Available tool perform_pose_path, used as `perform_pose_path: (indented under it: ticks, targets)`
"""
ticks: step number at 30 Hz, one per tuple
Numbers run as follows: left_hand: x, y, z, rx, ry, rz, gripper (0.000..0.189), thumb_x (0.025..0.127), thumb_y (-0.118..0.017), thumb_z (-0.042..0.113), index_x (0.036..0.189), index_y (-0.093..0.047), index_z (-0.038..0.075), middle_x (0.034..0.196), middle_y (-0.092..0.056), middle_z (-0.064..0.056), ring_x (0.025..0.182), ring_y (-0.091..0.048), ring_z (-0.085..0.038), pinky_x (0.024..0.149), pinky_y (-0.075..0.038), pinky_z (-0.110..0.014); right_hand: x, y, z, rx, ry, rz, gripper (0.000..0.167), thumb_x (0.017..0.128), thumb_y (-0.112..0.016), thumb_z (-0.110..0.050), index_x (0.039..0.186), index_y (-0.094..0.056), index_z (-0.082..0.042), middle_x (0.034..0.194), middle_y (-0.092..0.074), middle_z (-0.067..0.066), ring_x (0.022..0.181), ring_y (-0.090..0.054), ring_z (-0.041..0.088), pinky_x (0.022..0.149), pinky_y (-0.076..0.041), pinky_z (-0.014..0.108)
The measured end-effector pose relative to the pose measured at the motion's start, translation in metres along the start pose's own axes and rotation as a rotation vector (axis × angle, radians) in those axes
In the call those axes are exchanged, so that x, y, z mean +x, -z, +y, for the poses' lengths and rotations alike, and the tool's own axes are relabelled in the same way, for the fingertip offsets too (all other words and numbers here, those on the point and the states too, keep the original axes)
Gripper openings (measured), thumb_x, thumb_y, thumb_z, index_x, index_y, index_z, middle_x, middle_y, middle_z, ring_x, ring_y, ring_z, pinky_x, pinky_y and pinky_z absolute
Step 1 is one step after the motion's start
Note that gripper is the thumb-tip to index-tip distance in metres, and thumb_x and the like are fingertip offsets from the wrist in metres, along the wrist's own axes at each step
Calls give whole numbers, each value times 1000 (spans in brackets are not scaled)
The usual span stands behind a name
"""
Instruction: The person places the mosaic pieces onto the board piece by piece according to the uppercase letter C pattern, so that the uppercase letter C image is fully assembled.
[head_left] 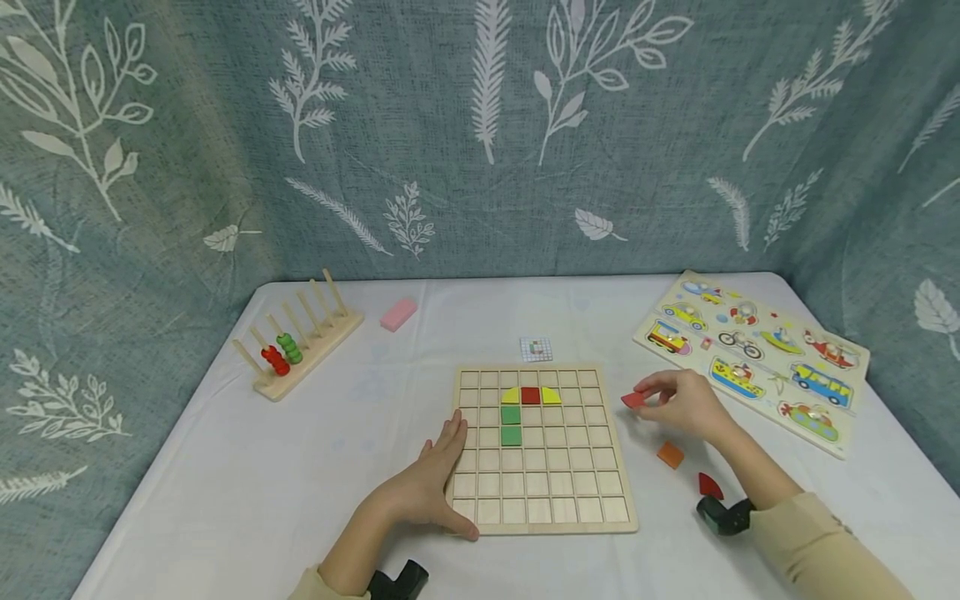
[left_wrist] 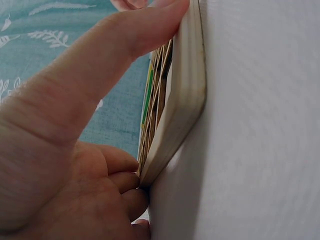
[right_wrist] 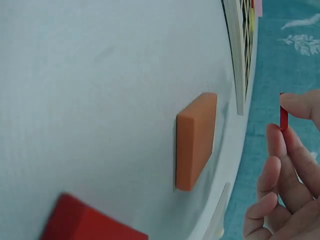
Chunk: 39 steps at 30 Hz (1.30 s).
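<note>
A wooden grid board (head_left: 555, 485) lies on the white cloth. In its upper cells sit two yellow quarter-round pieces (head_left: 551, 396) with a red square (head_left: 530, 396) between them, and two green squares (head_left: 511, 425) below the left one. My left hand (head_left: 422, 492) rests along the board's left edge, fingers extended and thumb at the near corner. Right of the board, my right hand (head_left: 686, 404) pinches a small red block (right_wrist: 284, 112) between thumb and fingertips, above the table. Nearby lie an orange square block (right_wrist: 195, 142) and a red quarter-round block (head_left: 709, 486).
A small pattern card (head_left: 536, 349) lies beyond the board. At the back left are a peg rack (head_left: 315, 354) with red and green beads and a pink block (head_left: 398, 314). A picture puzzle board (head_left: 757, 358) lies at the right, close to my right hand.
</note>
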<state>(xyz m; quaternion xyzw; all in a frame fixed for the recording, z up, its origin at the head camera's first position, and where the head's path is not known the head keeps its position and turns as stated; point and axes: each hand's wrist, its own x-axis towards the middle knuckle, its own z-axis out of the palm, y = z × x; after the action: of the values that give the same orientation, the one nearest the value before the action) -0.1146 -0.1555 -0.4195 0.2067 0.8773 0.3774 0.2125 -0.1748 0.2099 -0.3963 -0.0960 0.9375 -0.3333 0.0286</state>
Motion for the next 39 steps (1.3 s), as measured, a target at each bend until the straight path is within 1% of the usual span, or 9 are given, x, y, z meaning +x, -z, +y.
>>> perform_pose_path:
  ticks: [6,14,17,22,27,33,39]
  targets:
    - [0,0,0,-1,-1,-1,135,47,-90,36,144,-5,-5,151,8,-15,138,5,-28,109,-3,-51,-2,-3,1,43,2,4,27,71,-76,-13,95,-69,-1,84,-67,4,70,-49,16,56,-41,24]
    - [-1,0,-1,-2,-5,3,135,47,-90,35,143,-5,-6,151,8,-15,138,4,-29,109,-3,-51,-5,-11,-5,98,-70,-4,26,71,-76,-16,93,-69,-4,85,-67,2,71,-48,18,53,-40,24]
    - [-1,0,0,-3,-6,6,135,47,-90,35,143,-5,-7,151,8,-16,138,4,-29,109,-3,-51,-6,-13,-8,111,-81,-11,26,70,-76,-16,92,-70,-4,80,-65,2,68,-48,18,51,-39,23]
    - [0,0,0,5,-6,9,135,46,-90,34,143,-5,-7,151,7,-17,138,4,-29,109,-3,-51,-8,-20,-13,108,-53,-20,26,69,-78,-19,90,-70,-5,74,-62,0,66,-48,16,51,-38,23]
    - [1,0,0,11,-16,11,135,46,-90,34,143,-6,-8,151,7,-18,138,4,-30,109,-3,-52,-11,-27,-19,105,-28,-25,28,68,-80,-21,89,-71,-5,75,-63,-2,66,-48,14,52,-39,23]
    - [0,0,-1,8,-17,9,135,47,-90,34,143,-5,-8,151,8,-18,138,4,-30,109,-3,-52,-13,-37,-30,124,-12,-37,27,65,-82,-20,85,-71,-5,70,-62,-2,62,-48,13,50,-38,22]
    - [0,0,-2,2,-14,4,135,47,-90,34,143,-4,-6,151,8,-16,138,4,-29,109,-2,-52,-14,-48,-40,160,7,-60,25,63,-82,-17,82,-70,-5,69,-61,-3,62,-49,12,52,-40,22]
